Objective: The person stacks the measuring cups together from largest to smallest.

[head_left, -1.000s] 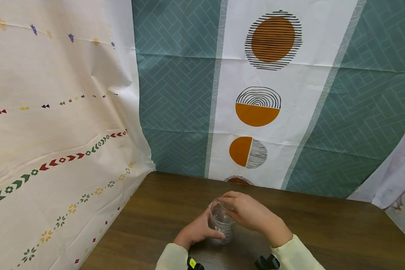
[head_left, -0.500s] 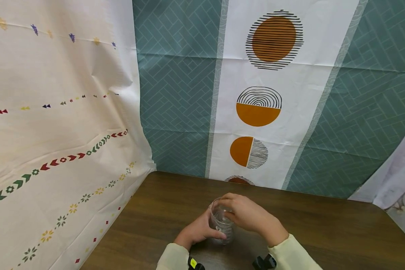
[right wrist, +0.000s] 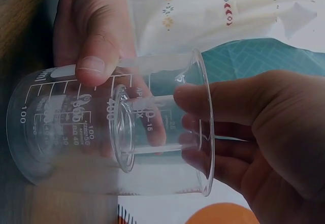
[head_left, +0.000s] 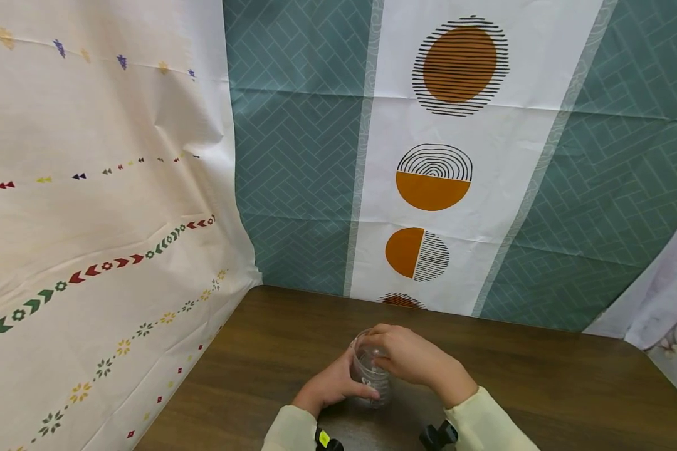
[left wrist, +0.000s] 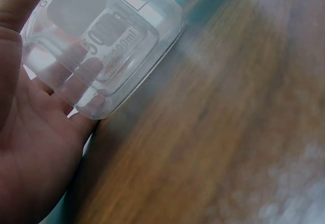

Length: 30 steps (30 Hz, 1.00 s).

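Observation:
A large clear glass beaker (right wrist: 96, 178) with white measuring marks stands upright on the table. My left hand (head_left: 333, 382) grips it round the side, thumb in front and fingers behind. Nested inside is a smaller beaker, whose rim (right wrist: 127, 165) shows about halfway up in the right wrist view. Above that rim, still within the large one, appears a small marked beaker (right wrist: 170, 122). My right hand (head_left: 414, 357) reaches over the large rim, its thumb and fingers pinching this small beaker. In the left wrist view, the large beaker's wall (left wrist: 137, 36) lies against my left palm.
The brown wooden table (head_left: 248, 363) extends to both sides of the hands. Behind it hangs a green and white cloth (head_left: 299, 188) with orange circles. A cream patterned cloth (head_left: 118, 207) borders the left side, and a pale cloth (head_left: 660, 300) the right.
My right hand has dipped slightly and shifted a little left at the large beaker's mouth. The left hand keeps its grip, and the large beaker stays in place.

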{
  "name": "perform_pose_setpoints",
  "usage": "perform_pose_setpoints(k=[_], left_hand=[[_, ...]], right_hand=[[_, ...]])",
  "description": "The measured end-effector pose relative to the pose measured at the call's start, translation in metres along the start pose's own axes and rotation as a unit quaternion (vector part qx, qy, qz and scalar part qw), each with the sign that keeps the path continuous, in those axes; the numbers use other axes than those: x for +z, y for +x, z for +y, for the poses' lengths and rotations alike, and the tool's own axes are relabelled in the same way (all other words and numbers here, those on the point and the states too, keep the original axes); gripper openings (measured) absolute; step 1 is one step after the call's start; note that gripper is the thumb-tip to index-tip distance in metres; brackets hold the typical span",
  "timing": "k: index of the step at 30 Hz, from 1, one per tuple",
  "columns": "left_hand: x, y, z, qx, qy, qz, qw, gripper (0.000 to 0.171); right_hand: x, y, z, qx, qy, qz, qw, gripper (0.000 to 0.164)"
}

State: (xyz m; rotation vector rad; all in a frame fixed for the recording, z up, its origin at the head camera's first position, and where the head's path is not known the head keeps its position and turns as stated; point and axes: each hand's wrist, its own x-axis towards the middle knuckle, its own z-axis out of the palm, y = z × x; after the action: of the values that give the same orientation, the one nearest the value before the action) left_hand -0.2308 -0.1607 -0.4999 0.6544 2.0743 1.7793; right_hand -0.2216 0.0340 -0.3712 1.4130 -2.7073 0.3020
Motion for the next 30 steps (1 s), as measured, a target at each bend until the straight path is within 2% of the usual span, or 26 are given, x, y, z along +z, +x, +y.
perform_pose_setpoints(k=[8, 12, 19, 30], left_hand=[[-0.002, 0.001, -0.001, -0.001, 0.017, 0.005, 0.9998, 0.104], [-0.002, 0.001, -0.002, 0.005, 0.012, 0.0, 0.9999, 0.104], [-0.002, 0.002, -0.003, 0.016, 0.002, -0.007, 0.9999, 0.104], [-0.002, 0.002, -0.003, 0.01, 0.016, -0.002, 0.9998, 0.106]], right_hand=[[0.0, 0.004, 0.001, 0.002, -0.002, -0.021, 1.0, 0.034], [0.002, 0.005, 0.002, 0.004, -0.004, -0.027, 1.0, 0.034], [0.005, 0.008, 0.004, 0.002, -0.003, -0.028, 1.0, 0.029], [0.007, 0.012, 0.002, -0.002, -0.008, -0.028, 1.0, 0.03]])
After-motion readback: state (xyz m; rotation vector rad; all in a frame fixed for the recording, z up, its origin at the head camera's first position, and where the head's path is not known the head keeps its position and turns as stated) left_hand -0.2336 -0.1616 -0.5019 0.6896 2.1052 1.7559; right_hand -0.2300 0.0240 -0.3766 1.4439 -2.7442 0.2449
